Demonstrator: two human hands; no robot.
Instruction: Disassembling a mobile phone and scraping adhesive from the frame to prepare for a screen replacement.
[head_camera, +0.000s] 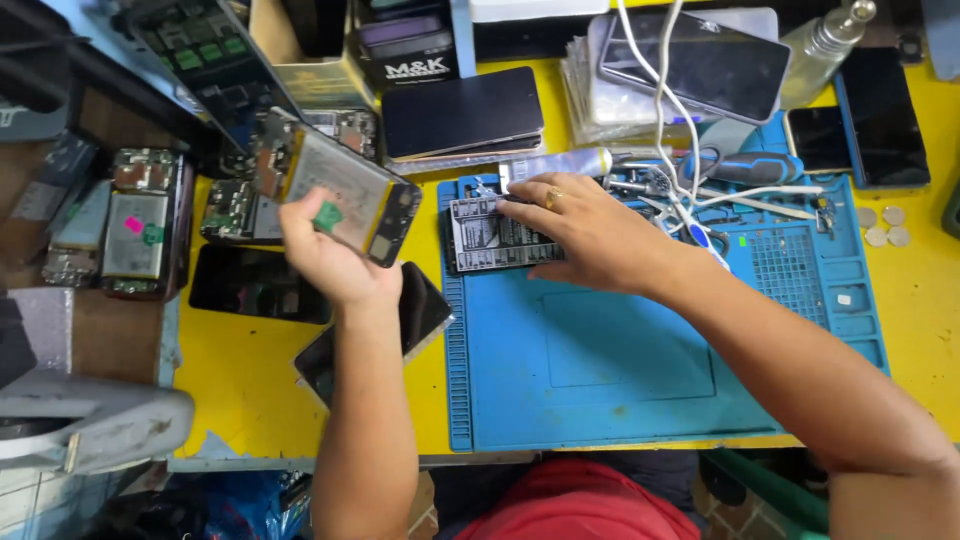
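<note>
The left hand (325, 255) clasps an opened phone (345, 190) by its lower edge, tilted up so its insides face the person, while the right hand (580, 230) pinches a black battery (490, 235) lying flat on the blue mat (600, 370) beside that grip.

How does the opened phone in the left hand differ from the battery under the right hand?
The opened phone is lifted off the bench in the left hand; the battery lies flat on the blue mat under the right hand. The phone is larger and shows silvery insides; the battery is dark with white print. Both are flat rectangles.
</note>
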